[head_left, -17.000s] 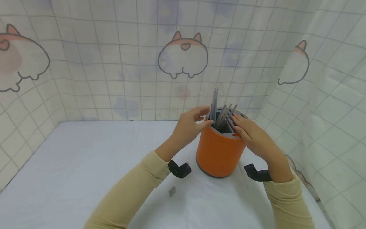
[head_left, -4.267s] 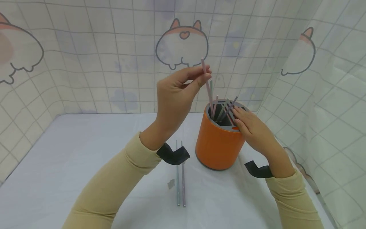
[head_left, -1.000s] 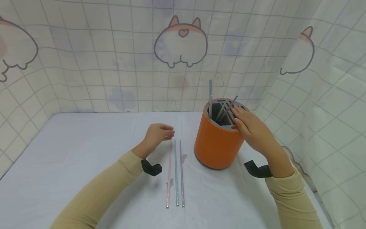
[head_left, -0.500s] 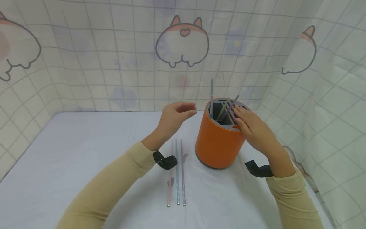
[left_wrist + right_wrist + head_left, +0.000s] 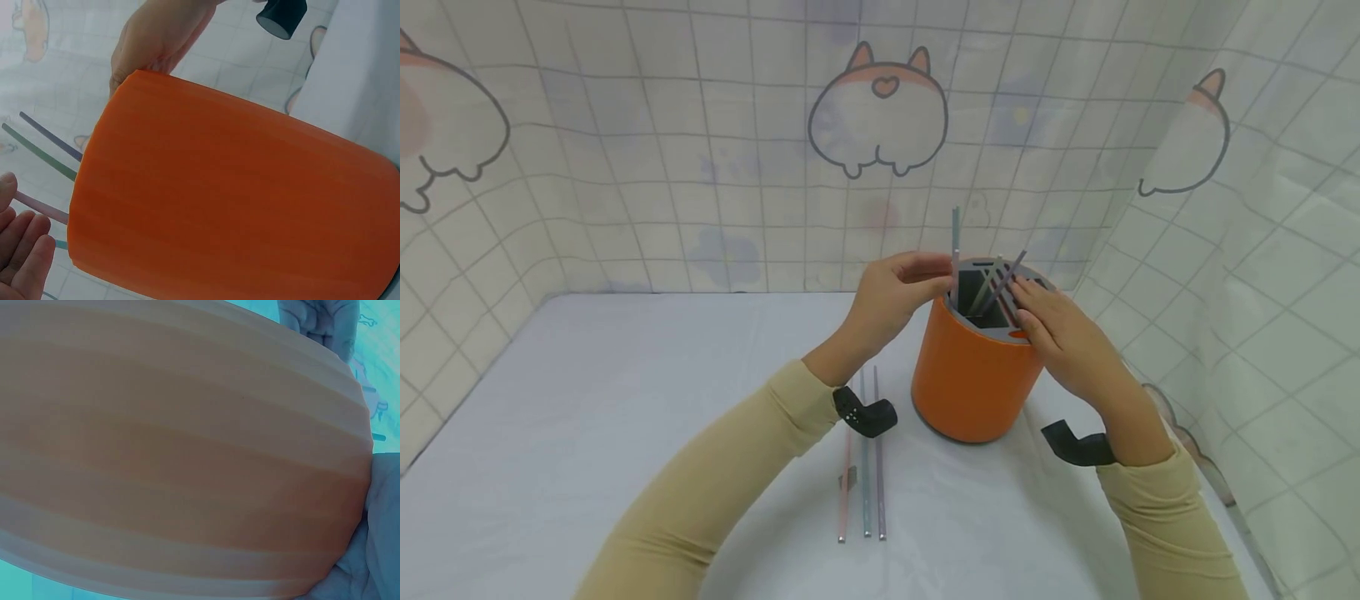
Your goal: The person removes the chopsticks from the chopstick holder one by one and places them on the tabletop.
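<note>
A large orange holder (image 5: 973,383) with a grey divided top stands on the table. Several thin pastel sticks rise from it, among them a teal stick (image 5: 956,227), a green stick (image 5: 40,153) and a purple stick (image 5: 1013,267). My left hand (image 5: 891,300) is at its left rim, thumb and fingers parted around the end of a pink stick (image 5: 40,207); no firm grip shows. My right hand (image 5: 1067,350) rests on the right rim with its fingers laid over the top. A pink stick (image 5: 845,504), a teal stick (image 5: 867,500) and a purple stick (image 5: 881,500) lie side by side.
The white-covered table (image 5: 625,400) reaches back to a tiled-pattern curtain (image 5: 700,167) with animal drawings. A small grey patch (image 5: 847,477) shows by the lying pink stick. The left forearm partly covers the far ends of the lying sticks.
A teal, a purple and later a pink stick have come from the holder onto the table. Since leaving the pink one, my left hand has moved up and right to the holder. The right hand stays.
</note>
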Action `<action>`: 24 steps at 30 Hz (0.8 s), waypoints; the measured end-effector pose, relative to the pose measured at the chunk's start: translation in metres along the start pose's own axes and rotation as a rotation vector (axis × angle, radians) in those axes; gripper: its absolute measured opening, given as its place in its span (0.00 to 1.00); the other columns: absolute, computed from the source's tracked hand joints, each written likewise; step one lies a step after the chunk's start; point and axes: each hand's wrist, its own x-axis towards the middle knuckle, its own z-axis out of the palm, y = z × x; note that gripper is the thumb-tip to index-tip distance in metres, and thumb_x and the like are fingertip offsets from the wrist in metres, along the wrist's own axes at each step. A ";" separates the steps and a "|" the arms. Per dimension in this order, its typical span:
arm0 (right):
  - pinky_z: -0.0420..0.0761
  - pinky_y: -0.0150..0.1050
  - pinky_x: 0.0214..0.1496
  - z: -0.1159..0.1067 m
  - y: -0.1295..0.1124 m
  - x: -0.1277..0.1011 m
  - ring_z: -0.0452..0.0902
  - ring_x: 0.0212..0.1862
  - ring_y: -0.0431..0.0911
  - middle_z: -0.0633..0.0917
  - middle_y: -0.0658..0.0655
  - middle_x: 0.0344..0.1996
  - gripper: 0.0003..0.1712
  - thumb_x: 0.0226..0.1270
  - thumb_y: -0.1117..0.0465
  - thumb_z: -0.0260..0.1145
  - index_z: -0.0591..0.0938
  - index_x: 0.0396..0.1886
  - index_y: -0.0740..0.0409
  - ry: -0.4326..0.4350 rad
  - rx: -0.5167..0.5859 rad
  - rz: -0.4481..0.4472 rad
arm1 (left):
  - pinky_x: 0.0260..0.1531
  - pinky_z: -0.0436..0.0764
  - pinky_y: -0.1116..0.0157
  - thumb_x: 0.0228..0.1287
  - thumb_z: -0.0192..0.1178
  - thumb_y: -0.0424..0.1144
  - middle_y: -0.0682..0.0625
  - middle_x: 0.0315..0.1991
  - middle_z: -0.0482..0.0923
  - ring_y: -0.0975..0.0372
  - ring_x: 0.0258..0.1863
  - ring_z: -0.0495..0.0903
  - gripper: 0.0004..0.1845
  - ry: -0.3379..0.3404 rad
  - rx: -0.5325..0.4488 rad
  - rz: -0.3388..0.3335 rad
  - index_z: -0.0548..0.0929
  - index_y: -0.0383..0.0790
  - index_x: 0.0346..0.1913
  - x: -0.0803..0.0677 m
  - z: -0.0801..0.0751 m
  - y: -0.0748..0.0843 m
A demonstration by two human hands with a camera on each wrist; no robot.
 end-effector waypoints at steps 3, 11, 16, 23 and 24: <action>0.49 0.60 0.81 0.000 0.000 0.000 0.52 0.78 0.61 0.61 0.64 0.77 0.30 0.82 0.52 0.42 0.60 0.77 0.59 0.003 0.002 -0.007 | 0.58 0.82 0.65 0.65 0.67 0.40 0.50 0.53 0.85 0.62 0.53 0.82 0.17 -0.008 0.011 0.003 0.84 0.42 0.56 0.001 0.002 0.001; 0.48 0.59 0.82 -0.001 -0.002 0.000 0.53 0.78 0.61 0.61 0.64 0.76 0.29 0.82 0.53 0.43 0.60 0.77 0.59 -0.003 0.010 -0.006 | 0.55 0.83 0.66 0.67 0.65 0.39 0.50 0.49 0.87 0.62 0.50 0.82 0.11 -0.017 0.039 0.029 0.87 0.42 0.49 0.004 0.007 0.001; 0.48 0.58 0.82 -0.002 -0.004 0.000 0.53 0.78 0.61 0.61 0.64 0.76 0.29 0.82 0.53 0.43 0.60 0.77 0.59 -0.009 0.012 -0.005 | 0.54 0.84 0.68 0.68 0.64 0.41 0.50 0.46 0.88 0.64 0.48 0.82 0.10 0.018 0.072 0.100 0.88 0.42 0.48 0.004 0.006 0.008; 0.49 0.59 0.81 -0.002 -0.005 -0.001 0.54 0.78 0.62 0.62 0.65 0.76 0.29 0.82 0.53 0.43 0.61 0.77 0.59 0.009 0.018 -0.017 | 0.53 0.84 0.69 0.67 0.64 0.35 0.45 0.47 0.88 0.63 0.48 0.86 0.11 0.056 0.015 0.282 0.87 0.36 0.50 -0.001 0.003 0.033; 0.49 0.59 0.81 -0.003 -0.005 -0.001 0.54 0.78 0.62 0.62 0.65 0.76 0.29 0.82 0.53 0.43 0.61 0.77 0.59 0.009 0.018 -0.018 | 0.53 0.84 0.69 0.67 0.64 0.34 0.44 0.46 0.88 0.63 0.48 0.86 0.11 0.067 0.013 0.310 0.87 0.35 0.49 -0.002 0.003 0.038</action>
